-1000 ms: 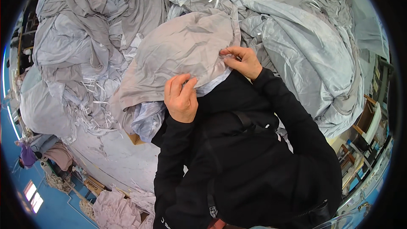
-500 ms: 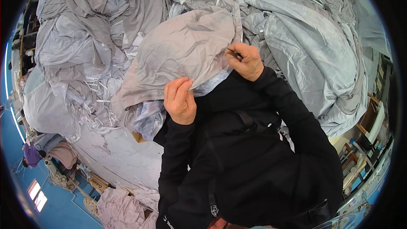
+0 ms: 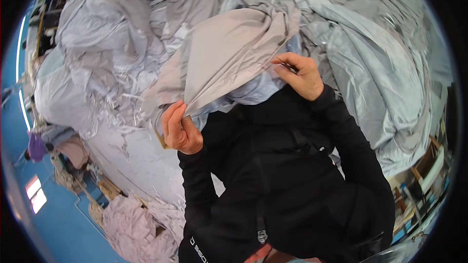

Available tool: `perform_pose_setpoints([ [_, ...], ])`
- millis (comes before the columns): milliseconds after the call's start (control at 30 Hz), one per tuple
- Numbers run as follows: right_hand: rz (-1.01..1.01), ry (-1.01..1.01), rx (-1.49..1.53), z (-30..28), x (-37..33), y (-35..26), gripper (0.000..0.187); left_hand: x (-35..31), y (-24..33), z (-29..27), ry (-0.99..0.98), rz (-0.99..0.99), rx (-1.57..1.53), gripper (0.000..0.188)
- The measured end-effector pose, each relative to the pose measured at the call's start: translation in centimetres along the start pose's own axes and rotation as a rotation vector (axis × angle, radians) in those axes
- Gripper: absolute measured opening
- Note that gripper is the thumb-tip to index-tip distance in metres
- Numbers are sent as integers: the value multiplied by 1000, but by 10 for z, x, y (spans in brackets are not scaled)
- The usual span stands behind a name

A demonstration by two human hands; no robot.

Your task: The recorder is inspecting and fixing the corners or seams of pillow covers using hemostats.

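A piece of pinkish-grey cloth (image 3: pixel 229 44) lies over my lap, its near edge drawn into taut folds between my hands. My left hand (image 3: pixel 180 129) pinches one end of that edge between thumb and fingertips. At the other end, my right hand (image 3: pixel 302 75) is closed with thumb and forefinger at the cloth's edge. Whether anything else sits inside the right palm is hidden. Pale blue-grey fabric (image 3: pixel 258 90) shows beneath the cloth, against my black jacket (image 3: pixel 292 180).
Heaps of grey cloth (image 3: pixel 107 34) rise at the far left, with loose white strips among them. A large silvery-grey bundle (image 3: pixel 370 83) lies to the right. Pink cloth (image 3: pixel 129 224) is piled at the lower left, beyond a pale, scuffed surface (image 3: pixel 131 160).
My left hand has moved left and slightly down, pulling the cloth's edge taut. My right hand has shifted a little right and down; a dark small object seen in it earlier no longer shows.
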State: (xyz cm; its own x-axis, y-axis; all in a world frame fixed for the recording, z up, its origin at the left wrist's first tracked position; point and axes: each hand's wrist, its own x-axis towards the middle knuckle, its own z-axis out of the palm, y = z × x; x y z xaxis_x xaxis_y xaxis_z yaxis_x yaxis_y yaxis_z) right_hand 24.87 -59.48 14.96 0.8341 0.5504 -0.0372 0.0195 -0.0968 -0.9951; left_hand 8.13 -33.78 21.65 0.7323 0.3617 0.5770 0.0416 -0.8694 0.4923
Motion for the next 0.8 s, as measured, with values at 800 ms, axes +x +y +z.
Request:
perform_pose_setpoints([
  [800, -121, -675, -281, 15, 124, -52, 22, 68, -64, -113, 519, -238, -258, 9],
])
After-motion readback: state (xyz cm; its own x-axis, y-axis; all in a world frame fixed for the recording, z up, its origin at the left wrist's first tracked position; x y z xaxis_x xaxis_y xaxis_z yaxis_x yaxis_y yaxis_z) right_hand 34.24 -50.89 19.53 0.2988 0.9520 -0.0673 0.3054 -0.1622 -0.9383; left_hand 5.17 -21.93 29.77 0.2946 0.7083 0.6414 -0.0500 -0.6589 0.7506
